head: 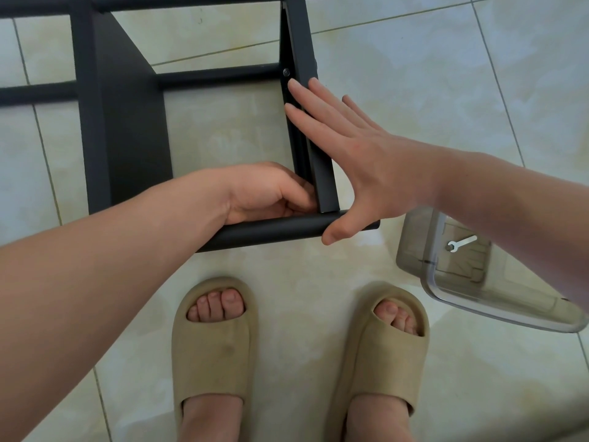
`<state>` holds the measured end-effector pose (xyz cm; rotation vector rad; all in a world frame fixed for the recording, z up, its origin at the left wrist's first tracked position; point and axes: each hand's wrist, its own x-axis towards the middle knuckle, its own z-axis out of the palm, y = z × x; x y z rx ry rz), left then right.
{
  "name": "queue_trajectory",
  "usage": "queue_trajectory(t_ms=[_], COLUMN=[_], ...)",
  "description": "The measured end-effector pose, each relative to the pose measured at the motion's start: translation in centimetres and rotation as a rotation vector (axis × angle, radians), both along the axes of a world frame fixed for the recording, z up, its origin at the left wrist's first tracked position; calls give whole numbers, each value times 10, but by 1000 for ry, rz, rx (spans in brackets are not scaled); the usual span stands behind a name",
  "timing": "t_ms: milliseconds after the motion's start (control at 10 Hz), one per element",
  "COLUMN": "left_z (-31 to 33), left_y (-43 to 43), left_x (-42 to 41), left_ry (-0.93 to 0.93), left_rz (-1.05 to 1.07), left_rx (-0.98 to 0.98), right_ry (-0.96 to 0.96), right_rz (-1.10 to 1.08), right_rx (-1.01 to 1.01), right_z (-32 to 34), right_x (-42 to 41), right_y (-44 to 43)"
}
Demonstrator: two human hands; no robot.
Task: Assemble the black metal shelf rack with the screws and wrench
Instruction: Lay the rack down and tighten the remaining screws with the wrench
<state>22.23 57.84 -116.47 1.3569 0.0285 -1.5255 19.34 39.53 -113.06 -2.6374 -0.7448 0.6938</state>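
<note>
Black rack (127, 129) looked stiff, lightish; best gripped by upright (323, 183); left hand (271, 194) curled round its corner, right hand (347, 148) pressed flat alongside.

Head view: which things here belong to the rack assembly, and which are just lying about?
Job: black rack frame; angle post, pressed by the flat right hand and gripped low by the left hand; crossbar tube; fitted screw; wrench in the clear container.
Lying about: beige slippers, worn; tiled floor.
</note>
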Motion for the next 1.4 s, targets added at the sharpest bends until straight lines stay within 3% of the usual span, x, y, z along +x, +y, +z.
queue_trajectory(t_ms=[200,500,700,1000,1200,1400], left_z=[2,0,2,2,1,-2], left_y=[-4,0,-4,-3,-5,-1], left_x=[-2,0,-3,-1,-3,-1], left_ry=[-100,14,-96,-21,-100,-7], left_rz=[-29,-2,-26,22,-11,21], left_rx=[40,6,45,23,40,20], right_ry=[-6,-17,-21,-13,-9,-6], right_rz=[5,6,7,4,5,8], right_rx=[4,10,13,22,18,17], right_z=[0,-2,-2,-1,-1,-2], right_x=[0,-1,-1,-1,0,0], right_y=[0,0,0,0,0,0])
